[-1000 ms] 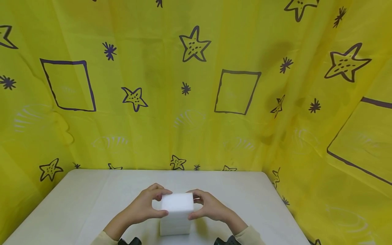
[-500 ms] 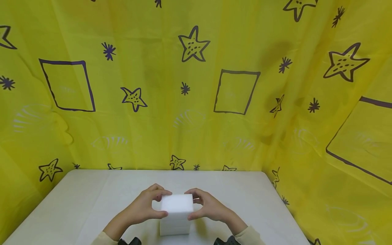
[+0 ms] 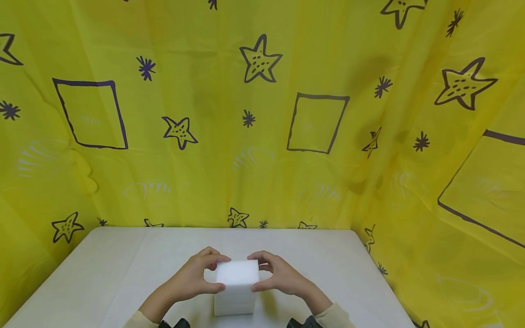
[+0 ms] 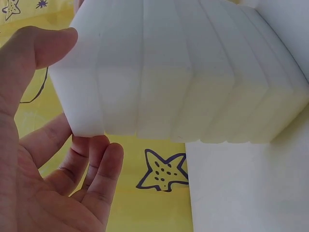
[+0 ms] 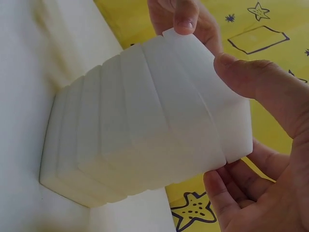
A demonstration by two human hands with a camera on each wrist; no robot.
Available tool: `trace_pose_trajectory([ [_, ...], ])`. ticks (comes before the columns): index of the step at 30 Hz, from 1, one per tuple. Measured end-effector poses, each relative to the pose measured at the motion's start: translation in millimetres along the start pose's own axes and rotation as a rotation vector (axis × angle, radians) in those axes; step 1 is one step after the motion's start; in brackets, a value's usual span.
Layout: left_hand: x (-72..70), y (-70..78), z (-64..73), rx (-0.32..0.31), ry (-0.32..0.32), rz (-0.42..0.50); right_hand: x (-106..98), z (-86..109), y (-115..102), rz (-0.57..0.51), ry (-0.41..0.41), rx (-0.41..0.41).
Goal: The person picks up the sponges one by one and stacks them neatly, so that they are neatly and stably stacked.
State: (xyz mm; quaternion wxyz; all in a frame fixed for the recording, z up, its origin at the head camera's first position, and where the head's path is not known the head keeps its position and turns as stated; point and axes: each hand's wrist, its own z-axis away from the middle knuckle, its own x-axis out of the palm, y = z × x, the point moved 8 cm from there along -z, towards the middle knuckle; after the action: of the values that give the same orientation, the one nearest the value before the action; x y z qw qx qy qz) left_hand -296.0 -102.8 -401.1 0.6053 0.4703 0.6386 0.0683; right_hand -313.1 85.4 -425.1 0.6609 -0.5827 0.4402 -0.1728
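Note:
A stack of several white sponges (image 3: 234, 301) stands upright on the table in front of me. Its layers show clearly in the left wrist view, where the stack (image 4: 164, 96) is seen from the side. My left hand (image 3: 193, 275) grips the top sponge (image 3: 237, 272) at its left end, thumb on the near side and fingers at the far side. At the right end, my right hand (image 3: 285, 277) holds the same sponge between thumb and fingers. In the right wrist view, the top sponge (image 5: 231, 121) sits slightly out of line with the layers below.
The white table (image 3: 135, 259) extends around the stack to a rounded far edge. A yellow curtain (image 3: 213, 164) printed with stars and squares hangs behind the table and along both sides. Dark wrist mounts (image 3: 304, 322) show at the bottom edge.
Very little differs. My right fingers have shifted slightly at the far corner of the top sponge; the left hand and the stack stay practically in place.

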Motion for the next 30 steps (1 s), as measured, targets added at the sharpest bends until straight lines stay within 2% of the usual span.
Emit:
trace_pose_trajectory([
  [15,2.8,-1.5,-1.5,-0.026,-0.013,0.001,-3.3,-3.0,-8.7,0.105,-0.012,-0.003],
  [30,2.1,-1.8,-2.6,-0.017,-0.03,0.018,-5.5,-3.0,-10.1,0.117,-0.019,0.022],
])
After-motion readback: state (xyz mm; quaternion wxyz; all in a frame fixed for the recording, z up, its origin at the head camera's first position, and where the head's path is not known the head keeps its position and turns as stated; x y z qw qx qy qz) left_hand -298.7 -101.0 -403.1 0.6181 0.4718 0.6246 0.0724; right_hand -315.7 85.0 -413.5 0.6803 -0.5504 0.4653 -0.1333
